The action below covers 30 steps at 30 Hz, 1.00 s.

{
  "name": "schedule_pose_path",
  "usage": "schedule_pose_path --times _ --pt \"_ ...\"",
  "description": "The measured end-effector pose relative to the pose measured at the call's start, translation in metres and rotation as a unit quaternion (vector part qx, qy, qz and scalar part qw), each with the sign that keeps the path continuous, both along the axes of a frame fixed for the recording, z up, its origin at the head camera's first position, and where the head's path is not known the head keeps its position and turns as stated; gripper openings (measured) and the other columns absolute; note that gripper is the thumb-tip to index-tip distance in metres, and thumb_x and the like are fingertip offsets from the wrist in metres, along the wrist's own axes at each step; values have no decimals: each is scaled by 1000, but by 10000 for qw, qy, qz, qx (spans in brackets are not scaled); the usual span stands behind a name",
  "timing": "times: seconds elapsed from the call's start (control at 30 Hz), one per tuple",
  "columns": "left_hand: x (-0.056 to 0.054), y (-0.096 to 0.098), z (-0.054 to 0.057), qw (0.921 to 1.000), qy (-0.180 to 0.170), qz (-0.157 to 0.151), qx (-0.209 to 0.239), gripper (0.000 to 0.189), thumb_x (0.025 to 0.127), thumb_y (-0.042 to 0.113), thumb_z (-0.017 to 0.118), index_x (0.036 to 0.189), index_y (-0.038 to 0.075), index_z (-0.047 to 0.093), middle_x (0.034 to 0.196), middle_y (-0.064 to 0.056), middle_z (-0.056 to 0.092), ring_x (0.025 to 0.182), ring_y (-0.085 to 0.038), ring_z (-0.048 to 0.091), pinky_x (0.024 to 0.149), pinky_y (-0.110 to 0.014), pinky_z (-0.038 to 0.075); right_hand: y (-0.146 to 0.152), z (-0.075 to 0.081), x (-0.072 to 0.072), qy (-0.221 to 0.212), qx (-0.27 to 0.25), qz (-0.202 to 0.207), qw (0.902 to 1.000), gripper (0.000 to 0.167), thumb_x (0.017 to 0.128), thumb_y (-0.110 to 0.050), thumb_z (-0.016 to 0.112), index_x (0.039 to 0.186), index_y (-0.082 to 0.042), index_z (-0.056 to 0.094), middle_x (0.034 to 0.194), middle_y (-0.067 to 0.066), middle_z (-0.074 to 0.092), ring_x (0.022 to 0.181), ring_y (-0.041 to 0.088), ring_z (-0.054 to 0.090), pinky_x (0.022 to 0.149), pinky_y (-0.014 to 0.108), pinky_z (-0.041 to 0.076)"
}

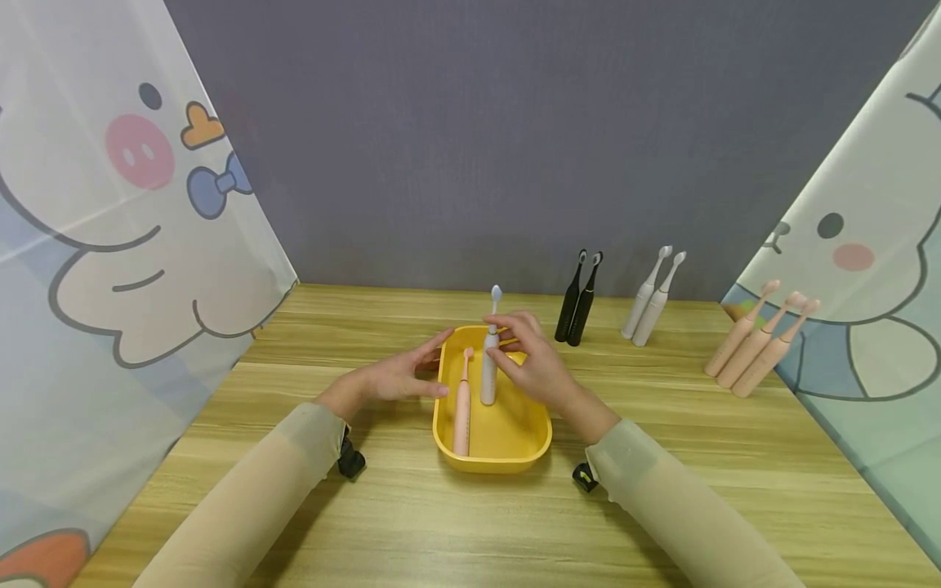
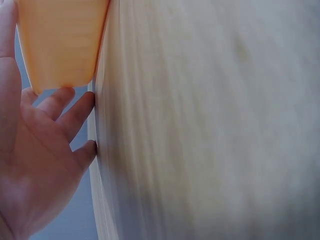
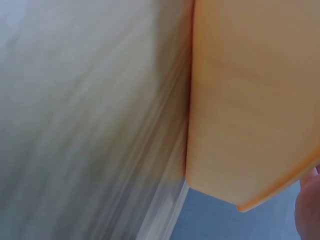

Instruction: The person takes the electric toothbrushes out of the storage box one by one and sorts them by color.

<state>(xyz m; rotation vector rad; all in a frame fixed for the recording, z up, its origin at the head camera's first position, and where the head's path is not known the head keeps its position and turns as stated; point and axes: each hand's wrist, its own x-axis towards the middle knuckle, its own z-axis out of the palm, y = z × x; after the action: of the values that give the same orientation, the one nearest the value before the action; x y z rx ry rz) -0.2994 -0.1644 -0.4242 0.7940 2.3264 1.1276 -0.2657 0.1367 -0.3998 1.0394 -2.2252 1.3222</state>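
A yellow plastic tray (image 1: 507, 464) stands in the middle of the wooden table. Inside it, along the left side, lies a pink electric toothbrush (image 1: 461, 412), brush head pointing away. My right hand (image 1: 540, 367) reaches over the tray's right side and pinches a white electric toothbrush (image 1: 488, 380) near its neck, with the handle over the tray floor. At the tray's left side, my left hand (image 1: 400, 377) has its thumb at the rim and its fingers spread. Those fingertips touch the outer wall in the left wrist view. The right wrist view shows mostly the tray's outer wall (image 3: 250, 110).
Behind the tray to the right, two black toothbrushes (image 1: 581, 306) stand side by side, then two white toothbrushes (image 1: 650, 310). Several pink toothbrushes (image 1: 760, 347) are at the table's right edge. A grey panel (image 1: 470, 163) rises behind the table, with printed cloths on both sides.
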Motion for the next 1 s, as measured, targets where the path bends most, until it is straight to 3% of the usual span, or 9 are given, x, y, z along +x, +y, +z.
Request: schedule_pose_path --times 0.47,0.7,0.83,1.0 --pt "0 0 -1 10000 21 -31 43 119 97 55 82 178 35 -3 182 -17 25 168 -42 25 134 -73 19 2 -3 1 157 -150 -39 9998 44 99 8 75 139 5 58 136 26 55 113 41 74 95 46 68" --pt "1 0 0 10000 -22 0 31 119 97 55 82 178 38 -3 183 -16 24 169 -42 24 134 -73 17 1 -3 2 -200 -253 11 9995 55 98 8 76 144 5 45 130 26 62 113 41 74 96 50 67" --pt "1 0 0 10000 -3 -13 11 119 96 56 82 178 38 -3 183 -16 25 169 -41 25 134 -73 17 2 -4 2 -242 -225 -49 9994 55 99 6 77 148 7 52 131 26 61 112 39 72 95 50 67" --pt "1 -1 0 10000 28 -23 4 120 96 57 82 178 36 -4 183 -16 24 169 -42 24 134 -74 17 3 -2 3 -599 -214 -109 9979 45 99 3 78 141 8 62 137 25 58 116 39 70 99 53 65"
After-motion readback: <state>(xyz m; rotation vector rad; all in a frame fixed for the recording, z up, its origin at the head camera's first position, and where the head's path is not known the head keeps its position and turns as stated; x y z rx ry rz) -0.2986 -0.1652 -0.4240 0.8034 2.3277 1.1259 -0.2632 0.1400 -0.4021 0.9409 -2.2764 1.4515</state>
